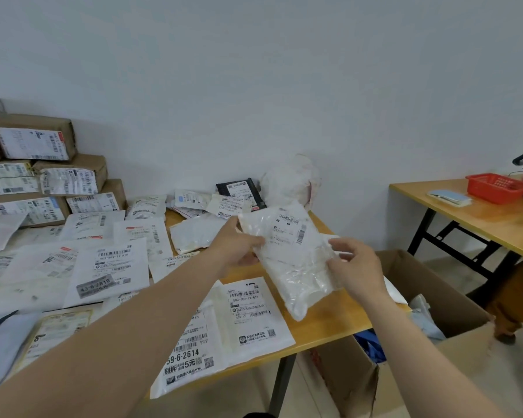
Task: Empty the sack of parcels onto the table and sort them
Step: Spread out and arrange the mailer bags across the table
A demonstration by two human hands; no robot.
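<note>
I hold a translucent white parcel bag (290, 254) with a barcode label above the right end of the wooden table (323, 321). My left hand (236, 244) grips its left edge, thumb on top. My right hand (355, 267) pinches its right edge. Under it lie flat white mailers (248, 315) with printed labels. More white mailers (103, 267) cover the left of the table. A crumpled white sack (290, 179) stands at the far edge by the wall, beside a black parcel (242, 188).
Brown taped boxes (43, 164) are stacked at the back left against the wall. An open cardboard box (420, 315) with blue items stands on the floor right of the table. A second table (480, 218) at right carries a red basket (498, 187).
</note>
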